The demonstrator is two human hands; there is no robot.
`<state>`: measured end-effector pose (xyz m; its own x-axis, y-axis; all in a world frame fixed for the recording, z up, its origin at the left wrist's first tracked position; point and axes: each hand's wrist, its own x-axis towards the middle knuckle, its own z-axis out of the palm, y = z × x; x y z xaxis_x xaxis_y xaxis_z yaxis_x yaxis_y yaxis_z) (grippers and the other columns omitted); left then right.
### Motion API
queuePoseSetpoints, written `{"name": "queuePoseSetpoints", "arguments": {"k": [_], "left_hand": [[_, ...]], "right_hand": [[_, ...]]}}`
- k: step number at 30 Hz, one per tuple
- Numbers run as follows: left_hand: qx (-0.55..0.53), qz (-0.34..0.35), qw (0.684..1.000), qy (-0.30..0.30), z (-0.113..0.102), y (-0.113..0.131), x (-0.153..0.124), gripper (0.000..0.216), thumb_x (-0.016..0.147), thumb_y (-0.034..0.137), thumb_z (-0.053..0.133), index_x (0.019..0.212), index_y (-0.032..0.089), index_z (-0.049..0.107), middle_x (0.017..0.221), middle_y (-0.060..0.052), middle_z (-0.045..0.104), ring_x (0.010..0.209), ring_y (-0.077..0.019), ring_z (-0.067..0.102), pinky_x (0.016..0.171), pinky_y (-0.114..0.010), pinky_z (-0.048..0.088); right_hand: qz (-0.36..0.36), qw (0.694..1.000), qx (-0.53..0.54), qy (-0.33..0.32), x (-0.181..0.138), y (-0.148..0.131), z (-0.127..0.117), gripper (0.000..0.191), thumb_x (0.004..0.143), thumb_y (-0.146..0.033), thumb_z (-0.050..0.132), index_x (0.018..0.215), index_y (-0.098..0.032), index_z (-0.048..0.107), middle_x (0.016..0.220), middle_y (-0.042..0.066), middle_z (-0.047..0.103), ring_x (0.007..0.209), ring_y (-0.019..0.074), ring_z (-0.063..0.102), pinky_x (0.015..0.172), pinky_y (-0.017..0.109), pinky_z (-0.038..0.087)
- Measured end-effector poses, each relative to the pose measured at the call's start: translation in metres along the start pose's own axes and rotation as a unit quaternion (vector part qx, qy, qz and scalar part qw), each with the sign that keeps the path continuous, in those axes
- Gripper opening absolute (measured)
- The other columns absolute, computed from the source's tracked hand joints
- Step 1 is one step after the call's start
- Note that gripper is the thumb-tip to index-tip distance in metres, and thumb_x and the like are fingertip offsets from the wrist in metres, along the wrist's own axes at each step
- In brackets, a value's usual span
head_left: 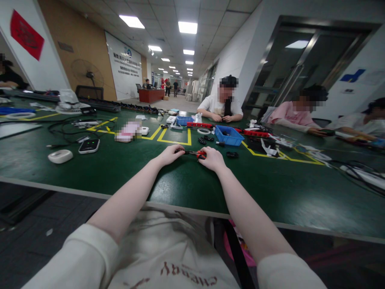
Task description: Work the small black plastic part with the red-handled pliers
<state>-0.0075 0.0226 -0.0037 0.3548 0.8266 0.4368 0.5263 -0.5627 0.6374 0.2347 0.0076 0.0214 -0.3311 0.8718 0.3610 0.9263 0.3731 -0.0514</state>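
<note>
Over the green tabletop, both my hands are close together. My right hand [212, 158] is closed around the red-and-black handles of a small metal-ended hand tool [201, 155]; pliers or scissors, I cannot tell which. Its metal end points left. My left hand [171, 154] pinches a small dark piece [185, 152] that meets the tool's tip. Most of that piece is hidden by the fingers. Just beyond my hands lie bundled black cables [205, 139], and another black bundle [232, 154] sits to the right of my right hand.
A blue bin [229, 135] and a smaller blue bin [184, 121] stand behind. To the left are a white rounded device [60, 156], a phone-like device [89, 146] and a pink object [128, 131]. Red strips [199, 125] lie before a seated person [221, 102]. More people sit at right.
</note>
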Motion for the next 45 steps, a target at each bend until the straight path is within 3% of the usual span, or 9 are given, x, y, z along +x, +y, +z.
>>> {"name": "queuePoseSetpoints", "arguments": {"k": [19,29,45], "left_hand": [[0.011,0.019,1.000,0.005,-0.001,-0.001,-0.001,0.029,0.086,0.034,0.063,0.109,0.016,0.067,0.108,-0.009,0.069,0.098,-0.0237,0.065,0.092,-0.039,0.051],[0.006,0.013,1.000,0.003,-0.001,0.001,-0.003,0.033,0.086,0.035,0.064,0.112,0.015,0.066,0.102,-0.009,0.070,0.092,-0.0223,0.065,0.089,-0.038,0.052],[0.003,0.006,1.000,-0.001,-0.001,0.002,-0.004,0.039,0.084,0.037,0.064,0.117,0.016,0.064,0.096,-0.007,0.071,0.090,-0.0221,0.066,0.087,-0.037,0.052]], "right_hand": [[0.025,1.000,0.015,-0.006,-0.001,-0.003,-0.001,0.029,0.076,-0.039,0.066,0.101,-0.024,0.064,0.103,0.005,0.067,0.091,0.0232,0.062,0.070,0.030,0.043],[0.025,0.998,0.048,-0.011,-0.001,0.000,0.000,0.031,0.076,-0.037,0.067,0.104,-0.024,0.066,0.106,0.004,0.067,0.092,0.0220,0.062,0.072,0.030,0.044],[0.014,0.995,0.093,-0.021,0.004,0.010,0.013,0.039,0.076,-0.050,0.071,0.105,-0.024,0.065,0.104,0.005,0.066,0.092,0.0204,0.062,0.078,0.031,0.046]]}}
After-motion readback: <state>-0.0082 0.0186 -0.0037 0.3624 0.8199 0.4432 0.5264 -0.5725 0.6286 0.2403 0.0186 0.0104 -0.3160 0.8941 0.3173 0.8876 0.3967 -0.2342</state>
